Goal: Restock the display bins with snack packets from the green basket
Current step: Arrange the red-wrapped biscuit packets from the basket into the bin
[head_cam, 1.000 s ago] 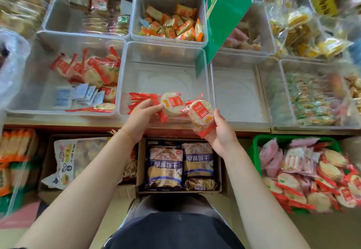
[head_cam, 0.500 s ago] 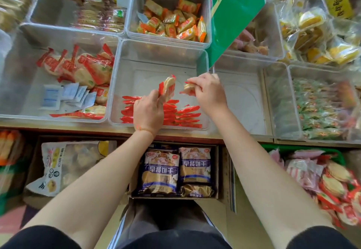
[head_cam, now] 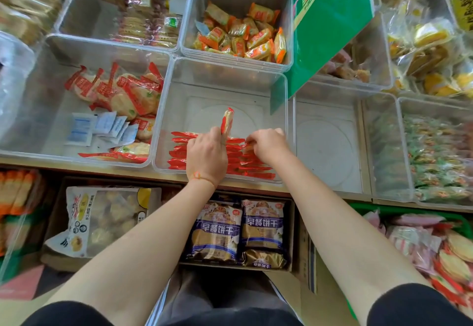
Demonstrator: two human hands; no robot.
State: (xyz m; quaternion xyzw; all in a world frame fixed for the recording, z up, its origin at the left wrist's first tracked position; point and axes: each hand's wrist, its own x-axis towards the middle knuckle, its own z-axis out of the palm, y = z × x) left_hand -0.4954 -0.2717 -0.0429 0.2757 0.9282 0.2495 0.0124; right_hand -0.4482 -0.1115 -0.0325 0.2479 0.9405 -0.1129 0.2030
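Wooden shelf (head_cam: pixel 256 189) edge; cardboard box (head_cam: pixel 304 254) below; green sign (head_cam: pixel 330 26) above

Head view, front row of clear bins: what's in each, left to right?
Clear bin of round red-wrapped crackers and white sachets → middle clear bin with a row of red-edged packets, both hands in it → bare clear bin → clear bin of green-patterned packets.

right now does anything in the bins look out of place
Yes: small blue-and-white sachets lie loose in the left bin among red-wrapped rice crackers. They match nothing else there.
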